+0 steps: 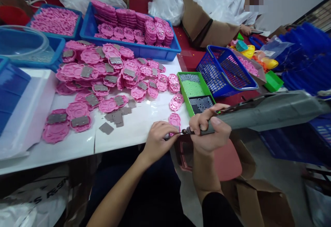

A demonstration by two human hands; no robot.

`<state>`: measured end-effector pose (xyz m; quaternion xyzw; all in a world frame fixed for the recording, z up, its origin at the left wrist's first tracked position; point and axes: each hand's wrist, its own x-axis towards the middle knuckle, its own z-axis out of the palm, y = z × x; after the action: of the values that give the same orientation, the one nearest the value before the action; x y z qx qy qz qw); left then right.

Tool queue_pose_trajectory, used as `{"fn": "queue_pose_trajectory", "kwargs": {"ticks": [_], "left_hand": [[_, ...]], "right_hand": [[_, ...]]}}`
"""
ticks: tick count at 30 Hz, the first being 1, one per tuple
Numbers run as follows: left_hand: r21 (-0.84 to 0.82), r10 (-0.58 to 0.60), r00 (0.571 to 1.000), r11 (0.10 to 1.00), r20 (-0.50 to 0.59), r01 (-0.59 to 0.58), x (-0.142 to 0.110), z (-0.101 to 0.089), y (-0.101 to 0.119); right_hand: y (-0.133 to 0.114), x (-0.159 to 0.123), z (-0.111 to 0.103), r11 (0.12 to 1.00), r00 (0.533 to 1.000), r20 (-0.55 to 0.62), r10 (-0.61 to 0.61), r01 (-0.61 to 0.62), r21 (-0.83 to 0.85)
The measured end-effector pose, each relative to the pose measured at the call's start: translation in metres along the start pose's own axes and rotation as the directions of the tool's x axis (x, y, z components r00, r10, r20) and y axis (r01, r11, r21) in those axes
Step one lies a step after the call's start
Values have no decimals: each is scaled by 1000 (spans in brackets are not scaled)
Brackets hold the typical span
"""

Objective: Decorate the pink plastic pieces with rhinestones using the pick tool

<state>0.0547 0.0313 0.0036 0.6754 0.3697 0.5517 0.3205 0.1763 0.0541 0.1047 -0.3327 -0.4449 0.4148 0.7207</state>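
My right hand (210, 130) is wrapped around a grey power screwdriver (204, 131) whose thin bit points left. At the table's front edge my left hand (160, 139) pinches a small pink plastic piece (171, 134), mostly hidden by the fingers. The bit's tip reaches my left fingertips; whether it touches a screw cannot be made out. Just beyond lies a pink plastic casing (174, 119), with more in a line behind it. A green tray (184, 96) holding small metal parts in sections stands beside my right hand. Loose grey metal plates (118, 118) lie to the left.
Pink casings with grey plates (90, 70) are heaped on the white table (134, 130). Behind them stands a blue bin (155, 51) of stacked pink parts. A blue basket (224, 72) sits at right. Below is a red stool (229, 161). A co-worker's hand (245, 30) shows far right.
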Motion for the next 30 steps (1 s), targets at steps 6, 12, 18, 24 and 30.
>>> {"fn": "queue_pose_trajectory", "kwargs": {"ticks": [6,12,18,24,30], "left_hand": [[-48,-59,998,997,8,60,1,-1,-1],[-47,-51,998,998,26,52,0,-3,-2],[247,-22,994,969,106,-5,-4,1,-3],[407,-51,994,914,99,7,-4,9,-3],[427,9,991,902,131,-65,-4,9,-3]], "right_hand": [[1,-2,2,997,1000,-30,-9,7,-72],[0,-3,3,999,1000,-18,-3,2,-41],[18,3,-3,992,993,-105,-62,49,-120],[36,7,-9,970,986,-164,-38,-3,-244],[38,8,-15,960,984,-167,-61,12,-279]]}}
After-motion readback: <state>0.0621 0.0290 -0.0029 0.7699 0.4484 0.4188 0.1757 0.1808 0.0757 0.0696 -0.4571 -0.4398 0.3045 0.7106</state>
